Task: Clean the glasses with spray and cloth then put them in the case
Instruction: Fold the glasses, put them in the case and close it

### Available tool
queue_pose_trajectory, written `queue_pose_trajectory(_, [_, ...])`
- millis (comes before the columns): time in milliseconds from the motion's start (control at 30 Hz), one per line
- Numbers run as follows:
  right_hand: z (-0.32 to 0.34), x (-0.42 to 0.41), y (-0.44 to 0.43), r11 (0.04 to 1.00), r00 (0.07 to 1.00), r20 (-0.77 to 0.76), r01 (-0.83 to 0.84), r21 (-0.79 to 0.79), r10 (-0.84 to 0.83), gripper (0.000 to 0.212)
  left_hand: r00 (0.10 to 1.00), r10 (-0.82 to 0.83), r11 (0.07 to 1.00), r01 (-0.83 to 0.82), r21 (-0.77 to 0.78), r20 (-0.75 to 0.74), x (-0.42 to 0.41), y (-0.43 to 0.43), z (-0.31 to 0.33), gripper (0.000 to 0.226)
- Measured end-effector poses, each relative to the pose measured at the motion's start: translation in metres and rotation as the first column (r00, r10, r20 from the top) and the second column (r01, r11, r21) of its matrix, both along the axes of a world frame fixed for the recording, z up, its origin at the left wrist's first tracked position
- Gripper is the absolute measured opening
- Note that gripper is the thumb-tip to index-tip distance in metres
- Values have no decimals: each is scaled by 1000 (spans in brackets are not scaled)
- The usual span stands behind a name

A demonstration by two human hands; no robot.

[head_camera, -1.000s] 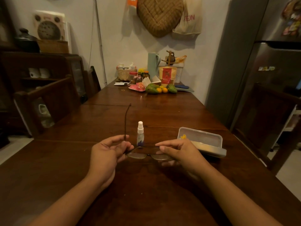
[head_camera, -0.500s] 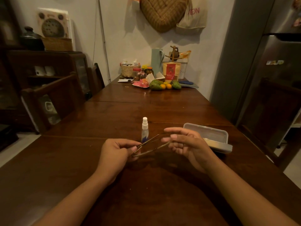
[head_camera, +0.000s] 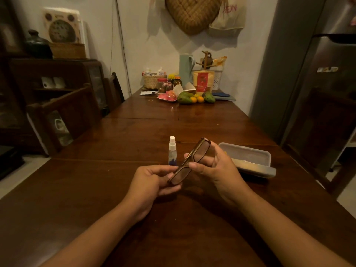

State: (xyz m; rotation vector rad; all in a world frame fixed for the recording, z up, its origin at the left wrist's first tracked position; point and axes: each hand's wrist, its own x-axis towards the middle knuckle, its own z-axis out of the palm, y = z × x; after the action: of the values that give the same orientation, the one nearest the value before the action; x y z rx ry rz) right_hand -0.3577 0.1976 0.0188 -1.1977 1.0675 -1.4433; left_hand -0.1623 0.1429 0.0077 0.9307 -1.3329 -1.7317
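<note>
Dark-framed glasses (head_camera: 189,160) are held folded and tilted above the brown table (head_camera: 134,135), one lens up and away, the other low toward me. My left hand (head_camera: 152,182) pinches the lower lens end. My right hand (head_camera: 215,166) grips the frame at the bridge and behind the upper lens. A small spray bottle (head_camera: 172,151) with a white cap stands upright just beyond my left hand. The grey glasses case (head_camera: 250,160) lies open on the table behind my right hand. No cloth is visible.
At the far end of the table sit fruit (head_camera: 194,98), jars, a woven basket (head_camera: 153,80) and a pale jug (head_camera: 185,69). A wooden chair (head_camera: 63,116) stands on the left, another chair (head_camera: 323,132) and a fridge (head_camera: 317,64) on the right.
The glasses' arms, open a second ago, are now folded. The frame has swung from lying flat between my hands to tilting up to the right, and my right hand now grips it.
</note>
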Motion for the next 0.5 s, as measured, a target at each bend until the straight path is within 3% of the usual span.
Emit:
queue_pose_trajectory(100, [4,-3,2,1000,1000,-26,8,-15,-8,50,996,-82,996,83,-32,37,-6,2,0,49])
queue_pose_trajectory(233, [14,-18,0,996,996,12,86,16,-86,54,975,-129,979,154,-132,183,-17,2,-2,31])
queue_pose_trajectory(400, [38,-55,-4,972,970,-102,227,57,-220,64,961,-71,951,146,-273,268,-45,9,-6,21])
queue_pose_trajectory(500, [53,-78,-2,963,939,-237,265,45,-247,51,949,42,899,100,-427,311,-72,12,-6,19])
